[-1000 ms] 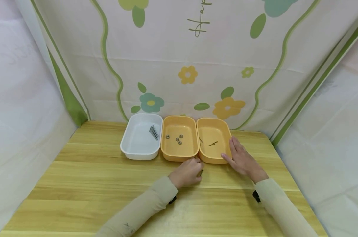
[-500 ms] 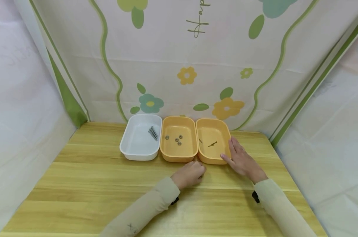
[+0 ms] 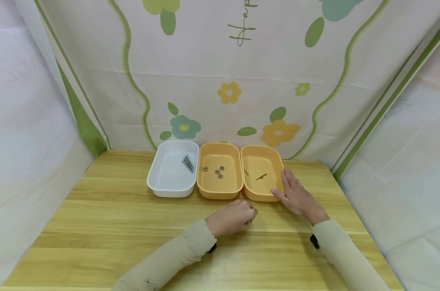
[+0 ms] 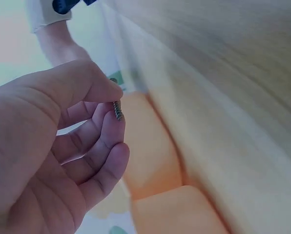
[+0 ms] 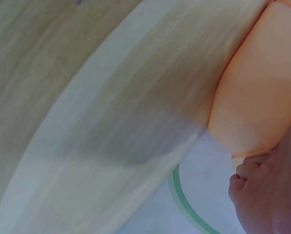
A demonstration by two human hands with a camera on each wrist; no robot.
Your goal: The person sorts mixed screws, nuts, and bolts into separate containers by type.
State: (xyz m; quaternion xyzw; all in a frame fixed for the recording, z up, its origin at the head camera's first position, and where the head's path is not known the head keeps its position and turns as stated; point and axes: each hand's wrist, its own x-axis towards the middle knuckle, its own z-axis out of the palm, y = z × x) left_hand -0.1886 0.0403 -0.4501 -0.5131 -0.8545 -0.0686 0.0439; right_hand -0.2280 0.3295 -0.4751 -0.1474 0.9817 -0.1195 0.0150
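Pinched between thumb and fingertips of the left hand point(image 3: 231, 218), a small screw point(image 4: 118, 110) has been drawn back from the right orange tray point(image 3: 262, 197), where the right hand point(image 3: 296, 196) stays resting flat, grip relaxed.

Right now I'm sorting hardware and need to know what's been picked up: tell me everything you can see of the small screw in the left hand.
The screw is a short, dark, metal-looking piece with a visibly threaded shank. The left hand pinches it between thumb and fingertips, so its top end is hidden under the thumb and its head cannot be seen. It stands roughly upright in the left wrist view. It is held above the wooden table, just in front of the orange trays, and only the hand touches it.
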